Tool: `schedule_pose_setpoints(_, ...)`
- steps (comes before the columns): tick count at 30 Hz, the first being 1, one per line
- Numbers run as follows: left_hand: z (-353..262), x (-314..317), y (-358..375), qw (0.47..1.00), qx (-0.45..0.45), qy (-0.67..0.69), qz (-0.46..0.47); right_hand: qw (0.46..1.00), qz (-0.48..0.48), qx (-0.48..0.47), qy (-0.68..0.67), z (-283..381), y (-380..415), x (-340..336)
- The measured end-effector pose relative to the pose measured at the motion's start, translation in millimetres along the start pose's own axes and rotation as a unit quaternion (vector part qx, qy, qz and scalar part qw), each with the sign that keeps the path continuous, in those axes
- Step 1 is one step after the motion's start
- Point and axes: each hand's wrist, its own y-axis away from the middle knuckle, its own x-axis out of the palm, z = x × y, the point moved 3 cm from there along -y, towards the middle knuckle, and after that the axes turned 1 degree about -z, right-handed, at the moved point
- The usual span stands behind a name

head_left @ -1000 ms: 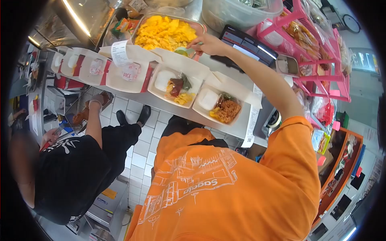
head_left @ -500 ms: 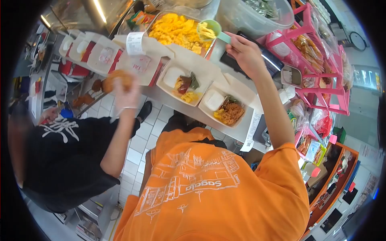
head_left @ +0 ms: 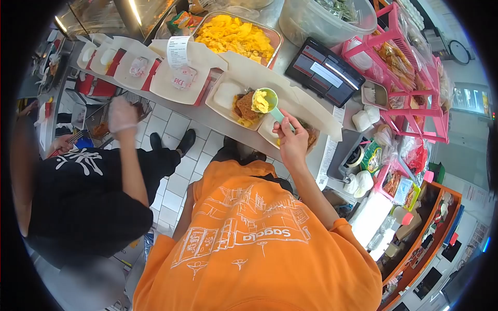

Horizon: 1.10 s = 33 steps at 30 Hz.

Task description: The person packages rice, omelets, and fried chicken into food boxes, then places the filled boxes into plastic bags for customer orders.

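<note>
My right hand (head_left: 294, 141) is closed round the handle of a green scoop (head_left: 265, 101) that holds yellow scrambled egg. The scoop hangs over the right side of an open box (head_left: 224, 95) with white rice, a brown fried piece and some egg. Partly behind my hand is a second open box (head_left: 268, 131) with rice and brown food. A metal tray (head_left: 280, 41) heaped with scrambled egg stands beyond the boxes. My left hand is not in view.
A co-worker's gloved hand (head_left: 123, 115) is at the left, near a rack of fried pieces. More open boxes (head_left: 176, 92) line the counter. A tablet (head_left: 324, 71), pink baskets (head_left: 397, 46) and a clear tub (head_left: 327, 23) stand to the right.
My right hand has brought the scoop from the egg tray down over the boxes. A brown fried piece now lies in the left of the two nearest boxes. The co-worker's gloved hand has moved left.
</note>
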Motion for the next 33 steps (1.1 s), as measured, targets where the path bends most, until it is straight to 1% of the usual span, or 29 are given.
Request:
schedule_pose_setpoints(1, 37, 18, 27, 0.998, -0.059, 0.006, 0.030, 0.993, -0.003, -0.050, 0.105, 2, 3, -2)
schedule_pose_setpoints(2, 71, 38, 58, 0.992, -0.112, 0.007, 0.064, 0.973, -0.007, -0.101, 0.209, 3, 7, -3)
schedule_pose_setpoints(5, 146, 96, 148, 0.958, -0.242, 0.004, 0.152, 0.970, -0.033, -0.141, 0.194, -25, 17, -16)
schedule_pose_setpoints(6, 163, 109, 174, 0.946, -0.276, 0.007, 0.172, 0.953, -0.033, -0.172, 0.246, -28, 21, -15)
schedule_pose_setpoints(8, 186, 136, 211, 0.929, -0.312, 0.025, 0.197, 0.909, -0.029, -0.233, 0.345, -35, 28, -11)
schedule_pose_setpoints(9, 194, 150, 224, 0.926, -0.316, 0.039, 0.202, 0.879, -0.015, -0.288, 0.380, -39, 29, -12)
schedule_pose_setpoints(10, 202, 162, 235, 0.924, -0.318, 0.055, 0.206, 0.845, 0.002, -0.344, 0.410, -44, 27, -13)
schedule_pose_setpoints(11, 208, 174, 242, 0.933, -0.290, 0.077, 0.196, 0.808, 0.023, -0.398, 0.434, -52, 25, -15)
schedule_pose_setpoints(12, 213, 189, 246, 0.948, -0.242, 0.106, 0.179, 0.811, 0.007, -0.395, 0.432, -63, 21, -23)
schedule_pose_setpoints(13, 218, 203, 251, 0.960, -0.188, 0.140, 0.153, 0.864, -0.026, -0.336, 0.373, -58, 23, -22)
schedule_pose_setpoints(14, 218, 216, 253, 0.966, -0.166, 0.141, 0.138, 0.910, -0.044, -0.264, 0.317, -52, 26, -17)
schedule_pose_setpoints(15, 219, 224, 255, 0.972, -0.153, 0.127, 0.126, 0.909, -0.057, -0.286, 0.299, -46, 23, -14)
schedule_pose_setpoints(16, 210, 219, 247, 0.963, -0.196, 0.082, 0.165, 0.916, -0.093, -0.225, 0.319, -44, 21, -20)
schedule_pose_setpoints(17, 197, 212, 238, 0.949, -0.235, 0.036, 0.208, 0.929, -0.092, -0.183, 0.309, -42, 16, -24)
schedule_pose_setpoints(18, 193, 218, 237, 0.930, -0.286, 0.008, 0.231, 0.957, -0.048, -0.143, 0.249, -39, 11, -30)
schedule_pose_setpoints(19, 188, 222, 239, 0.934, -0.299, -0.008, 0.197, 0.976, -0.019, -0.100, 0.191, -33, 2, -36)
schedule_pose_setpoints(20, 174, 216, 236, 0.927, -0.317, 0.000, 0.202, 0.997, -0.007, -0.050, 0.064, -26, -9, -38)
schedule_pose_setpoints(21, 166, 224, 237, 0.937, -0.299, -0.019, 0.183, 0.998, -0.007, -0.001, -0.063, -16, -17, -40)
schedule_pose_setpoints(22, 162, 230, 237, 0.947, -0.273, -0.041, 0.166, 0.993, 0.026, 0.034, -0.114, 0, -20, -35)
schedule_pose_setpoints(23, 155, 231, 247, 0.948, -0.303, 0.022, 0.093, 0.983, 0.057, 0.070, -0.163, 20, -24, -27)
schedule_pose_setpoints(25, 133, 224, 266, 0.928, -0.342, 0.138, -0.060, 0.973, 0.095, 0.099, -0.185, 59, -54, -19)
schedule_pose_setpoints(26, 127, 224, 276, 0.882, -0.403, 0.233, -0.077, 0.985, 0.141, 0.038, -0.090, 83, -69, -8)
schedule_pose_setpoints(27, 119, 221, 284, 0.873, -0.430, 0.223, -0.057, 0.983, 0.182, -0.027, 0.003, 104, -85, 4)
schedule_pose_setpoints(28, 112, 221, 292, 0.865, -0.455, 0.211, -0.034, 0.959, 0.203, -0.108, 0.165, 119, -101, 21)
schedule_pose_setpoints(29, 107, 221, 302, 0.856, -0.478, 0.198, -0.012, 0.903, 0.218, -0.188, 0.318, 131, -117, 37)
schedule_pose_setpoints(30, 105, 225, 312, 0.860, -0.481, 0.170, -0.013, 0.729, 0.252, -0.342, 0.537, 139, -145, 47)
schedule_pose_setpoints(32, 104, 234, 336, 0.867, -0.486, 0.112, -0.013, 0.587, 0.321, -0.405, 0.623, 135, -255, 50)
schedule_pose_setpoints(33, 102, 233, 348, 0.862, -0.493, 0.117, -0.019, 0.670, 0.338, -0.326, 0.575, 126, -283, 47)
